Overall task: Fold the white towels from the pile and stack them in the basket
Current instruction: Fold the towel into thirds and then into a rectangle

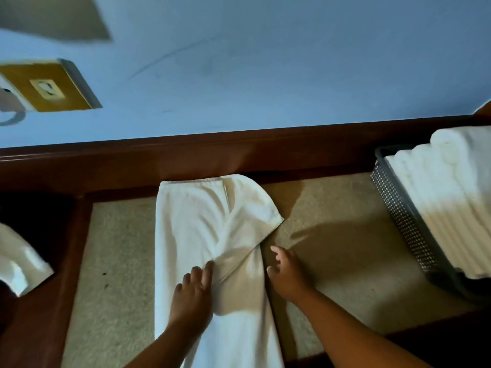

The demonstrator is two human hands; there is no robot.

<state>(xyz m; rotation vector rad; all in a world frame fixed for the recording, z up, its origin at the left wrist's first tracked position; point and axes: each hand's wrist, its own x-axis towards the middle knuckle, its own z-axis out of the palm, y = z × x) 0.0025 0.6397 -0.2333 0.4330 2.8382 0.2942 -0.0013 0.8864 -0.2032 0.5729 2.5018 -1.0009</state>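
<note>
The white towel [210, 235] lies lengthwise on the speckled beige top of the bench [114, 248], running from the far wooden rim towards you and out of the bottom of the view. Its far right corner is turned over on a slant, so a flap lies across the middle of the cloth.

Your left hand [192, 293] lies flat on the towel with the fingers straight, their tips pressing at the lower end of that flap. Your right hand [288, 274] is just beside the towel's right edge, fingers loosely spread and holding nothing; you cannot tell whether it touches the cloth.

At the right stands the grey perforated basket [396, 208], filled with folded white towels [438, 187] that rise above its rim. At the far left edge lies another white towel [18, 258], well apart from your hands. Behind the bench is a blue wall [265, 62] with a socket plate [50, 87].
</note>
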